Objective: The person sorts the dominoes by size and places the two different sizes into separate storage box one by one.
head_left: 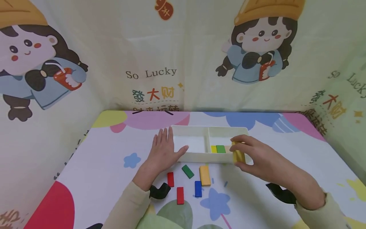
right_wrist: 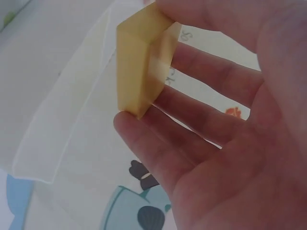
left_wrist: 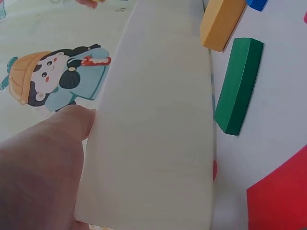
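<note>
A white two-compartment tray (head_left: 200, 158) lies on the table. My left hand (head_left: 161, 154) is at its left end, fingers straight and thumb spread over the rim. Above the tray's right front wall, my right hand (head_left: 255, 156) pinches a yellow block (head_left: 238, 156) between thumb and fingers; the right wrist view shows the same block (right_wrist: 134, 67) tilted, its upper end against the thumb. Inside the right compartment, a yellow block (head_left: 213, 149), a green block (head_left: 220, 149) and a beige block (head_left: 227, 149) stand side by side, the beige one partly hidden by the fingers.
In front of the tray lie loose blocks: a green one (head_left: 187, 171), an orange-yellow one (head_left: 205, 176), a blue one (head_left: 198, 189) and two red ones, the nearer red block (head_left: 180, 195) beside my left sleeve (head_left: 128, 203). A printed cloth wall (head_left: 200, 95) rises behind the table.
</note>
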Demonstrator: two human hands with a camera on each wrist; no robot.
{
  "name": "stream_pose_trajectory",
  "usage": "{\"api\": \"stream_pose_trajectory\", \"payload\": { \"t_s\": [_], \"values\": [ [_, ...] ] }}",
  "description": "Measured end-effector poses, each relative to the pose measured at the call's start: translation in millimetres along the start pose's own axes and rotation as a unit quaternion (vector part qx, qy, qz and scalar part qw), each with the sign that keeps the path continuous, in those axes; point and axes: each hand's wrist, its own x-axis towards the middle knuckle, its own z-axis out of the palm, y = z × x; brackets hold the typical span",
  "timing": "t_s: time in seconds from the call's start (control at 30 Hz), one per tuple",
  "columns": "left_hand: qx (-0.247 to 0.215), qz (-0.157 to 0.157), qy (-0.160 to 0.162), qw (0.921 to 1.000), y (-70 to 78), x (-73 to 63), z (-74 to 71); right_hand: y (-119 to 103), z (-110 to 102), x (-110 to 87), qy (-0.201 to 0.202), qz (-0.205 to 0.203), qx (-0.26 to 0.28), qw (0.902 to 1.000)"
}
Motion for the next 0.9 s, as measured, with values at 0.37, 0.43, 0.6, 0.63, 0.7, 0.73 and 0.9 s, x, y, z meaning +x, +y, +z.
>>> {"api": "stream_pose_trajectory", "payload": {
  "t_s": [0.37, 0.43, 0.6, 0.63, 0.7, 0.73, 0.9],
  "values": [
    [-0.002, 0.000, 0.003, 1.0000, -0.3, 0.2, 0.0, 22.7, -5.4, 21.1, -0.042, 0.023, 0.035, 0.9982],
    [-0.005, 0.002, 0.002, 1.0000, 0.1, 0.6, 0.1, 29.6, -1.8, 24.9, -0.049, 0.025, 0.040, 0.9977],
    [0.003, 0.000, 0.004, 1.0000, -1.3, -0.3, -0.4, 46.0, 11.6, 34.7, -0.083, 0.039, 0.059, 0.9940],
    [0.005, -0.001, 0.004, 1.0000, -1.7, -0.6, -0.4, 48.6, 13.7, 36.7, -0.093, 0.041, 0.062, 0.9929],
    [0.005, -0.001, 0.005, 1.0000, -2.2, -1.1, -0.8, 52.8, 17.0, 39.8, -0.114, 0.047, 0.065, 0.9903],
    [0.003, 0.000, 0.005, 1.0000, -2.2, -1.0, -0.7, 54.6, 18.1, 41.0, -0.123, 0.050, 0.066, 0.9889],
    [-0.005, 0.003, 0.005, 1.0000, -1.5, 0.2, 0.5, 62.6, 22.2, 45.5, -0.161, 0.058, 0.082, 0.9819]
  ]
}}
